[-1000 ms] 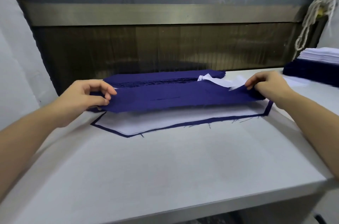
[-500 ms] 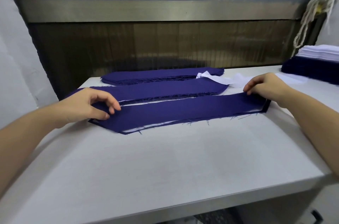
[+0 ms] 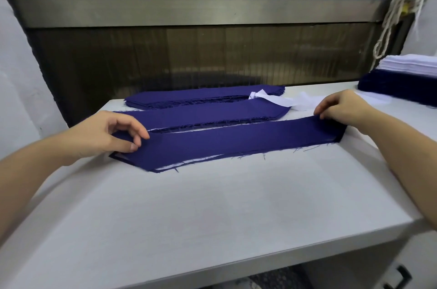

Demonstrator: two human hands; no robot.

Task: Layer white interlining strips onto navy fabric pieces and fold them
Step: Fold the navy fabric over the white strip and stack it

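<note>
— Hands first: what did each one have hold of?

— Both were on the same navy fabric piece, a long strip lying folded over on the pale table. The left hand had its fingers curled, with thumb and forefinger pinching the strip's pointed left end. The right hand was curled too, its fingertips nipping the far edge of the strip at its right end.

— And the white interlining strip?

— Tucked inside the fold. Only a thin sliver of it showed along the near edge, closer to the left hand, and a little more at the corner below the right hand.

— What lay beyond the hands?

— Just past the held strip, between the two hands, sat a low stack of navy pieces with a white edge peeping out along its near side. Farther from both hands lay a second navy stack. There were also some loose white interlining strips, crumpled, just left of the right hand and reaching the second stack's right end.

— Anything out past the right hand?

— A taller pile, white sheets on top of navy ones, well to the right of that hand, with a pale cord hanging above it.

— Was the held strip tidy?

— It lay fairly flat, but frayed threads stuck out from its near edge onto the table.
</note>
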